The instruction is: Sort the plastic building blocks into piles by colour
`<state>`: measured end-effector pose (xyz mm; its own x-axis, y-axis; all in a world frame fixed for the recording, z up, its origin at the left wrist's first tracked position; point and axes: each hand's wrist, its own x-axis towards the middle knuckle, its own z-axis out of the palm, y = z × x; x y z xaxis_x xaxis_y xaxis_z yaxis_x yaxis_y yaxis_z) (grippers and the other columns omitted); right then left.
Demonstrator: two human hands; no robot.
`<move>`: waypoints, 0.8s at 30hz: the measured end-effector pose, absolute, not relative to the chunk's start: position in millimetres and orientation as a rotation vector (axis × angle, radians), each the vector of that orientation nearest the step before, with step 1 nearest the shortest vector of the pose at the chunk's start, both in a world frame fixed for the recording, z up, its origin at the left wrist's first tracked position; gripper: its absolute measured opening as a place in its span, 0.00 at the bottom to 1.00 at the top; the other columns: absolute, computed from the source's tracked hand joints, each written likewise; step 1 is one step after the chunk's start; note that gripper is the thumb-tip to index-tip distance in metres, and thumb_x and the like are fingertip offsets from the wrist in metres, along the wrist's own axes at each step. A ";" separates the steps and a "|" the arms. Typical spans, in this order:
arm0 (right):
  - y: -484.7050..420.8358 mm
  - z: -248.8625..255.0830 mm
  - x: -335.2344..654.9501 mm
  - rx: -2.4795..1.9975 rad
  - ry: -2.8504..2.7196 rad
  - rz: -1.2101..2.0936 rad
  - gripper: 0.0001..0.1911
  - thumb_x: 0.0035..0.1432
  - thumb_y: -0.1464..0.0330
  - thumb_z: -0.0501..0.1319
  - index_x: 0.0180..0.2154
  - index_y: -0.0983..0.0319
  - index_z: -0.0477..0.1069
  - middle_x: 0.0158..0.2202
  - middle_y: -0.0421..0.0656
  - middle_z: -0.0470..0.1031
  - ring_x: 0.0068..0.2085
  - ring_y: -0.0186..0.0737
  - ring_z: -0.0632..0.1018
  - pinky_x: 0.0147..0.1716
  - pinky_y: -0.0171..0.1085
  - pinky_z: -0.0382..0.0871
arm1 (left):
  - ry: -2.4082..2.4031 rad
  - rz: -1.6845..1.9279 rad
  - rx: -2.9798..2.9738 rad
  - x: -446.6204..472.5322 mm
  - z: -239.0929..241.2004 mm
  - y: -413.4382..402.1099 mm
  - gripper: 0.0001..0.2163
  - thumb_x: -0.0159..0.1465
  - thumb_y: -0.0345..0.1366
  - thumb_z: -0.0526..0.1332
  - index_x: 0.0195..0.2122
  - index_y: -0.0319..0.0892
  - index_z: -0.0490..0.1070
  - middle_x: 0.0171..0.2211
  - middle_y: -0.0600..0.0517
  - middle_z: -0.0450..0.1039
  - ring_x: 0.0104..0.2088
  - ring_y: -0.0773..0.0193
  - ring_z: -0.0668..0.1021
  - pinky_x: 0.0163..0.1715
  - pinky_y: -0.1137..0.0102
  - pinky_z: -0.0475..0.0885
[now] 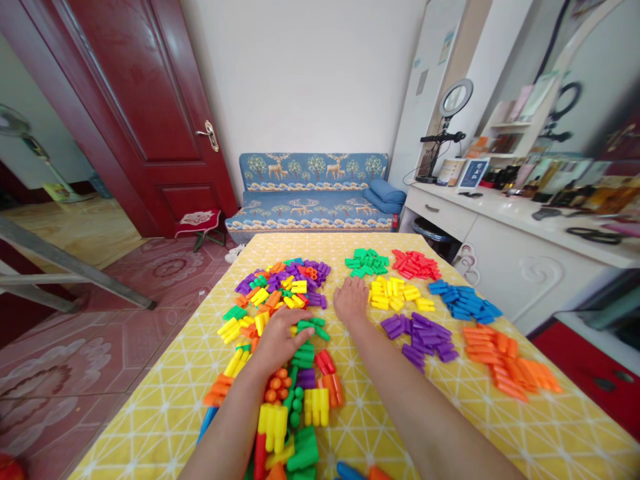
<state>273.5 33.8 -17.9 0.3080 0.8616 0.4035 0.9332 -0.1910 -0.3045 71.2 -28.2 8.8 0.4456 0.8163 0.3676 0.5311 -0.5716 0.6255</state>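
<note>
My left hand (280, 333) reaches over a mixed pile of plastic building pieces (280, 283), thumb and fingers apart. Green pieces (314, 327) lie by its thumb and yellow ones by its fingertips. My right hand (351, 301) is low over the table, just left of a group of yellow pieces (393, 293). Its fingers are bent down and close together; anything under them is hidden. Beyond and right of it are sorted groups: green (367, 262), red (415, 264), blue (463, 302), purple (423, 339) and orange (510, 360).
A yellow patterned cloth (370, 413) covers the table. More mixed pieces (285, 427) lie near my left forearm. Past the table stand a blue sofa (315, 200) and a small red stool (200, 220). A white dresser (505, 233) with bottles is on the right.
</note>
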 end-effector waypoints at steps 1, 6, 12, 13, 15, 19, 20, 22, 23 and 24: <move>34.6 -18.9 273.8 -2.087 -1.592 -0.199 0.14 0.59 0.66 0.53 0.44 0.66 0.68 0.48 0.59 0.68 0.52 0.58 0.65 0.51 0.52 0.56 | 1.137 0.919 2.278 71.2 8.8 -28.1 0.13 0.61 0.43 0.63 0.46 0.49 0.77 0.45 0.50 0.79 0.47 0.55 0.77 0.52 0.59 0.69; 37.3 -23.5 274.3 -2.078 -1.615 -0.210 0.15 0.59 0.66 0.54 0.44 0.67 0.67 0.48 0.59 0.68 0.52 0.57 0.65 0.52 0.52 0.55 | 1.131 0.931 2.268 70.5 6.9 -27.2 0.13 0.61 0.43 0.62 0.45 0.50 0.77 0.45 0.50 0.79 0.48 0.56 0.77 0.52 0.58 0.69; 36.2 -21.0 276.8 -2.017 -1.721 -0.159 0.15 0.61 0.68 0.51 0.45 0.70 0.68 0.48 0.61 0.68 0.52 0.56 0.65 0.53 0.52 0.55 | 1.150 0.908 2.282 69.4 7.6 -27.0 0.13 0.61 0.44 0.62 0.46 0.51 0.77 0.46 0.50 0.78 0.49 0.55 0.77 0.54 0.57 0.68; 35.1 -19.8 276.9 -1.979 -1.776 -0.138 0.15 0.61 0.70 0.51 0.45 0.71 0.68 0.47 0.61 0.68 0.52 0.55 0.66 0.53 0.51 0.56 | 1.152 0.906 2.283 69.4 8.1 -27.0 0.13 0.61 0.44 0.62 0.46 0.51 0.77 0.46 0.50 0.78 0.49 0.54 0.77 0.54 0.57 0.68; 30.7 -17.4 275.7 -1.871 -1.914 -0.090 0.16 0.59 0.76 0.49 0.47 0.70 0.69 0.47 0.58 0.71 0.51 0.50 0.68 0.53 0.46 0.58 | 1.153 0.911 2.281 69.8 9.1 -27.0 0.13 0.60 0.44 0.63 0.46 0.51 0.77 0.45 0.50 0.78 0.48 0.54 0.77 0.53 0.56 0.68; 13.2 -14.9 267.6 -1.633 -2.139 -0.018 0.26 0.57 0.78 0.49 0.57 0.66 0.62 0.54 0.51 0.69 0.54 0.41 0.68 0.55 0.39 0.58 | 1.144 0.924 2.284 71.0 10.7 -27.7 0.13 0.60 0.44 0.62 0.45 0.50 0.77 0.45 0.50 0.79 0.48 0.55 0.77 0.53 0.57 0.68; 8.3 -14.4 265.4 -1.574 -2.181 -0.004 0.28 0.58 0.77 0.50 0.60 0.66 0.59 0.57 0.50 0.67 0.57 0.41 0.66 0.56 0.39 0.57 | 1.144 0.926 2.290 71.2 10.8 -27.8 0.13 0.60 0.43 0.62 0.45 0.50 0.77 0.45 0.50 0.79 0.47 0.55 0.77 0.53 0.57 0.68; 0.5 -13.1 262.1 -1.461 -2.256 0.034 0.30 0.59 0.74 0.52 0.63 0.64 0.55 0.62 0.50 0.61 0.62 0.42 0.62 0.59 0.43 0.54 | 1.143 0.927 2.305 71.4 10.7 -27.8 0.13 0.61 0.43 0.62 0.45 0.49 0.77 0.44 0.50 0.79 0.47 0.55 0.77 0.54 0.57 0.67; -2.0 -12.1 261.2 -1.416 -2.286 0.058 0.30 0.60 0.73 0.52 0.63 0.63 0.55 0.64 0.50 0.59 0.63 0.43 0.60 0.59 0.45 0.53 | 1.141 0.924 2.311 71.3 10.5 -27.7 0.13 0.61 0.43 0.62 0.45 0.49 0.77 0.44 0.50 0.79 0.47 0.56 0.77 0.54 0.57 0.67; -3.5 -10.9 260.7 -1.384 -2.305 0.083 0.28 0.61 0.71 0.53 0.63 0.61 0.56 0.65 0.49 0.58 0.64 0.44 0.59 0.60 0.46 0.53 | 1.139 0.920 2.317 71.2 10.2 -27.5 0.13 0.61 0.43 0.62 0.45 0.50 0.77 0.45 0.51 0.79 0.47 0.56 0.77 0.55 0.57 0.66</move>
